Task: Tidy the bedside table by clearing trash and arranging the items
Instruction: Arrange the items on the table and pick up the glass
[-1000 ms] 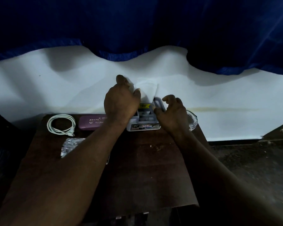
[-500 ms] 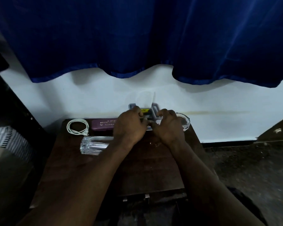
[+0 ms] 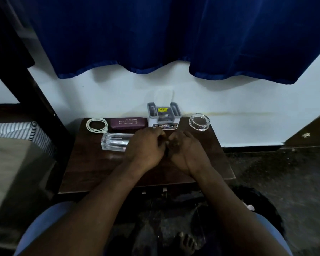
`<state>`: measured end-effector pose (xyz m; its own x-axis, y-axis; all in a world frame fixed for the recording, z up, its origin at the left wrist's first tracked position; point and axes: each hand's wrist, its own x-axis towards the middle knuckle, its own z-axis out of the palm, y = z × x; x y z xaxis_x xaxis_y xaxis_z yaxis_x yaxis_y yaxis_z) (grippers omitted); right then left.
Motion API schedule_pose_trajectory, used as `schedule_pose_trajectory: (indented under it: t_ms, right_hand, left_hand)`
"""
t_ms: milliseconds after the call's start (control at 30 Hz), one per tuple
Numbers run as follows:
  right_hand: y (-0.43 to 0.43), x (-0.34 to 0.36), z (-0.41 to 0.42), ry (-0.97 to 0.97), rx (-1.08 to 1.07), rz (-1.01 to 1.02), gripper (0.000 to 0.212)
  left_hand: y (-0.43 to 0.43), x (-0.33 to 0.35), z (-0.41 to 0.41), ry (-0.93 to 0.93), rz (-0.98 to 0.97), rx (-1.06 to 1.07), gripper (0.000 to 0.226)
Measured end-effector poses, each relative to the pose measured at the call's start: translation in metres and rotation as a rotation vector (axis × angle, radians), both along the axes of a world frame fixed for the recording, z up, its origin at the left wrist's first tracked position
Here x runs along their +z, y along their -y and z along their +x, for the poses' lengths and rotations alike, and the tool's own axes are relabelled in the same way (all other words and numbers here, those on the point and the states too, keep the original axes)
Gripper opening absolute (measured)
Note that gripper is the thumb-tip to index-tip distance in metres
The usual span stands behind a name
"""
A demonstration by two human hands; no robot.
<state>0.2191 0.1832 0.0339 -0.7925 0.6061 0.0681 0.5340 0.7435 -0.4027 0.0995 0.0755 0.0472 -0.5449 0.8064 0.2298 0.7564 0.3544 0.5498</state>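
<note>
Curling inward: left hand [image 3: 146, 146], right hand [image 3: 189, 151]

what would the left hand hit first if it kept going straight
Probably the grey organizer box, just ahead of the left hand; nothing shows between them, though depth is unclear.

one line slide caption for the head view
The left hand and right hand close together over the table, before a grey organiser
</note>
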Motion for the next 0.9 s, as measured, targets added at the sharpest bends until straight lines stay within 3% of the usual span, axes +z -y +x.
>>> schedule_pose_trajectory:
  t_ms: [133, 233, 533, 633, 733, 900]
  right_hand:
    - [-0.003, -0.001, 0.010, -0.003, 0.073, -0.140, 0.039]
    - [-0.017, -0.003, 0.010, 0.038, 0.088, -0.156, 0.048]
    - [-0.058, -0.004, -0.024, 0.148, 0.070, -0.071, 0.023]
    - [-0.076, -0.007, -0.036, 0.146, -0.095, -0.129, 0.026]
    - [-0.095, -0.016, -0.043, 0.093, -0.264, -0.038, 0.031]
    - [-0.126, -0.045, -0.040, 0.135, -0.420, -0.073, 0.074]
  left_hand:
    - [0.018, -0.012, 0.001, -0.063, -0.070, -0.023, 0.035]
    - [0.016, -0.021, -0.005, 0.018, -0.061, -0.051, 0.039]
    - [-0.039, -0.028, -0.014, -0.012, -0.075, -0.111, 0.041]
    - [-0.054, -0.036, -0.020, -0.026, -0.097, -0.097, 0.050]
    - [-0.066, -0.042, -0.023, 0.034, -0.080, -0.098, 0.064]
    - [-0.074, -0.048, -0.021, 0.062, -0.087, -0.143, 0.072]
